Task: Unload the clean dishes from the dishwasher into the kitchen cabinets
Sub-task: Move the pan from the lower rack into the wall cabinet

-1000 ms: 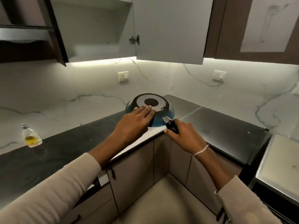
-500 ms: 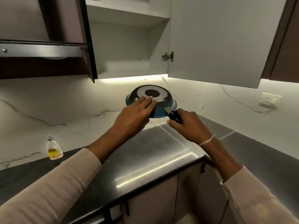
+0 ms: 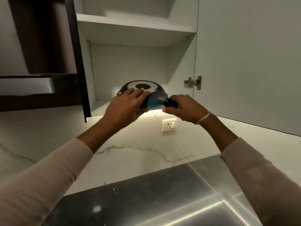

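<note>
I hold 1 pan (image 3: 154, 101) upside down at the mouth of the cabinet's lower shelf (image 3: 99, 103), just above the middle of my view; its ringed base faces up; whether its rim touches the shelf yet I cannot tell. My left hand (image 3: 125, 107) lies flat over the upturned base, fingers nearly straight and pressing, wrapped round nothing I can see; the thumb is hidden, so I cannot say if it hooks the rim. My right hand (image 3: 184, 107) is clenched fully round the black handle (image 3: 169, 102), which juts from the pan at 4 o'clock, back towards me.

To do this well, I judge I should lead with the far rim, push straight towards 12 o'clock until the whole bowl is over the board, lower it level, and only then loosen the right hand; the left palm should steady, not shove, since an inverted pan on a smooth white board looks likely to skate. The handle wants leaving inside the front edge so the open door (image 3: 244, 62) at 3 o'clock can close past it; the dark side panel (image 3: 78, 62) at 9 o'clock leaves little room on that side.

Counted: 1 pan; 1 handle; 2 hands; 2 shelves, the lower and the upper shelf (image 3: 130, 30); 1 door; 1 hinge (image 3: 193, 82); 1 wall socket (image 3: 169, 125) at 5 o'clock of the pan; 1 bracelet (image 3: 203, 118) on the right wrist; 1 steel countertop (image 3: 146, 201) at 6 o'clock.
</note>
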